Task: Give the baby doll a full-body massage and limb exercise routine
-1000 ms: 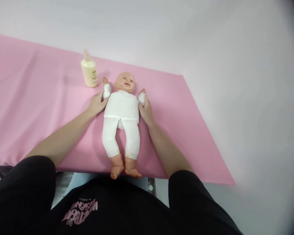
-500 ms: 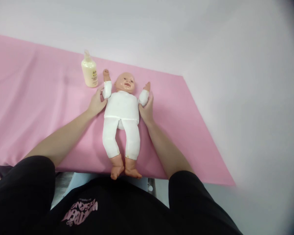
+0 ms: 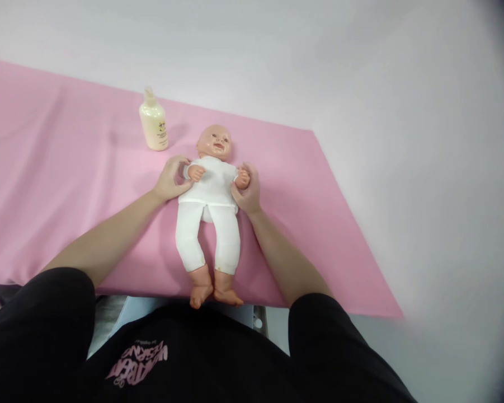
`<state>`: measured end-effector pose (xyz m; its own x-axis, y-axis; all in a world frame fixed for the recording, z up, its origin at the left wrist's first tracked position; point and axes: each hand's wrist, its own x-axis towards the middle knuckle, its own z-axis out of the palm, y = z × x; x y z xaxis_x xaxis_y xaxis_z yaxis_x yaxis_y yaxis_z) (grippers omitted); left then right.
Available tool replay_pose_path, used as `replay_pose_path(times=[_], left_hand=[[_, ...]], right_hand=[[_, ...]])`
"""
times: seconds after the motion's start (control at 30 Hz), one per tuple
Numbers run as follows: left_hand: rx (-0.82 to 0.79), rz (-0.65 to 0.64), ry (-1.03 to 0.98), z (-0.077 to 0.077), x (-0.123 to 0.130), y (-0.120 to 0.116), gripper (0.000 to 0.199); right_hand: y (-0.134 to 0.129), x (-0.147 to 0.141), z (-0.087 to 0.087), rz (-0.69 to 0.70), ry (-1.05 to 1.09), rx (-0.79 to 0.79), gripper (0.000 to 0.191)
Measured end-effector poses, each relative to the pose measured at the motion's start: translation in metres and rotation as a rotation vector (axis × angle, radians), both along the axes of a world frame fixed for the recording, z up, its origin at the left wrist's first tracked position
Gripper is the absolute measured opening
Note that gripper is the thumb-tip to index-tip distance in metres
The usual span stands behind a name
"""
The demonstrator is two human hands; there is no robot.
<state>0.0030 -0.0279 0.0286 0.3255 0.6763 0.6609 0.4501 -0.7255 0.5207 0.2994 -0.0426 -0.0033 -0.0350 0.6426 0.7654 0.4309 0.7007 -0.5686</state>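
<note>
A baby doll (image 3: pixel 208 182) in white lies on its back on the pink cover (image 3: pixel 310 212), head away from me, its bare feet at the near edge. Both of its arms are bent in over the chest. My left hand (image 3: pixel 173 178) is curled round the doll's arm on the left of the view, thumb against its side. My right hand (image 3: pixel 249 190) wraps round the other arm, near the doll's small fist. Parts of my fingertips are hidden behind the doll's arms.
A pale yellow pump bottle (image 3: pixel 154 122) stands upright on the cover, left of the doll's head and beyond my left hand. The cover's far edge meets a plain whitish surface (image 3: pixel 381 112). Blue fabric shows below the near edge.
The doll's arms, raised beside its head before, are now folded down onto its chest. My hands have moved slightly with them. The bottle has stayed in place.
</note>
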Motion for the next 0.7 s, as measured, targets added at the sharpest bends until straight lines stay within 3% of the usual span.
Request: replay_pose_path(times=[0.17, 0.53, 0.7], left_hand=[[-0.060, 0.020, 0.032, 0.001, 0.001, 0.000, 0.045], [0.070, 0.008, -0.003, -0.004, 0.000, 0.003, 0.043], [0.024, 0.166, 0.019, -0.005, 0.002, 0.004, 0.046]], right_hand=[[-0.004, 0.003, 0.005, 0.029, -0.075, -0.018, 0.052], [0.003, 0.002, -0.007, 0.016, -0.047, -0.039, 0.071], [0.008, 0.000, -0.005, -0.098, -0.091, -0.118, 0.083]])
